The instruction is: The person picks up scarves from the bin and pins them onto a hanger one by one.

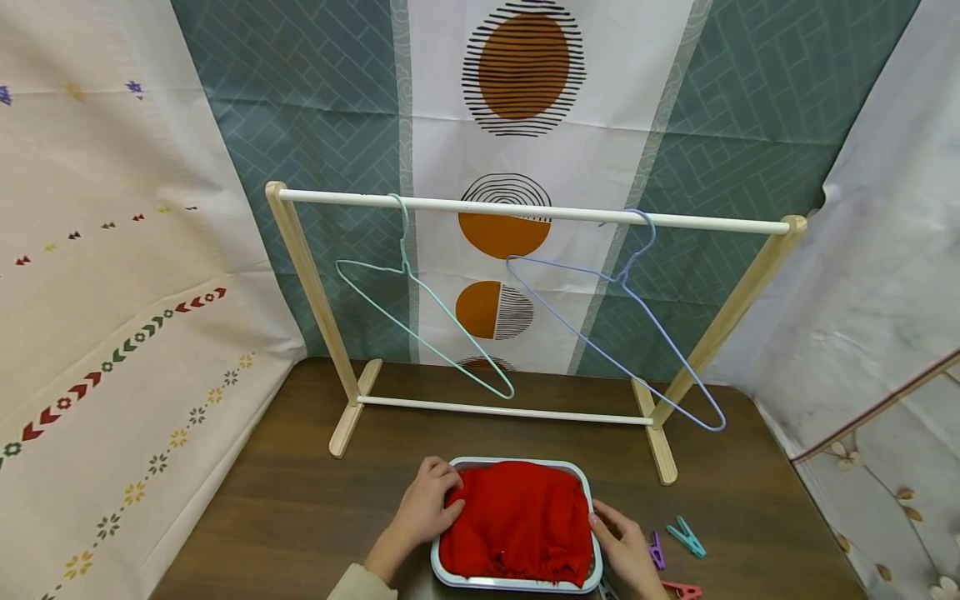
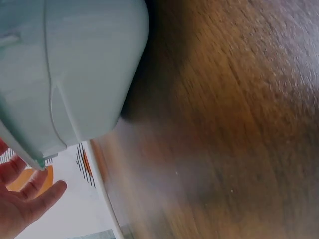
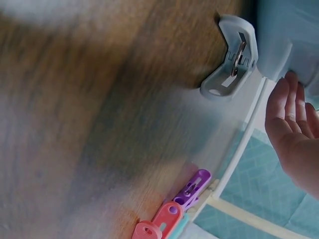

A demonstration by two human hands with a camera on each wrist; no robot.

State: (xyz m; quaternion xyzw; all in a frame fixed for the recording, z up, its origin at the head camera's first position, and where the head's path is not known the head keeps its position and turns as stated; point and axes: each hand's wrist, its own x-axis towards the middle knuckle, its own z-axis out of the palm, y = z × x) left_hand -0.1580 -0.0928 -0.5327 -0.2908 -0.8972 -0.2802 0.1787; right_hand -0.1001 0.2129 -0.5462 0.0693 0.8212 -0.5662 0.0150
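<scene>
A pale blue-grey plastic tub point(image 1: 516, 585) stands near the front of the table, with folded red cloth point(image 1: 525, 521) filling it to the rim. My left hand point(image 1: 427, 507) holds the tub's left side near the far corner, its thumb over the rim against the cloth. On the opposite side, my right hand point(image 1: 626, 546) grips the tub with the thumb at the rim. The right wrist view shows the fingers point(image 3: 291, 107) of that hand lying nearly straight along the outer wall. A grey clothespin point(image 3: 234, 59) lies close beside the tub, below the right hand.
Behind the tub stands a wooden rack with a white top bar point(image 1: 480, 207). A mint hanger point(image 1: 450, 317) and a periwinkle hanger point(image 1: 660, 329) hang from it. Right of the right hand lie purple point(image 1: 656, 550), teal point(image 1: 686, 537) and red point(image 1: 682, 590) clothespins. Patterned cloths surround the table point(image 1: 300, 508).
</scene>
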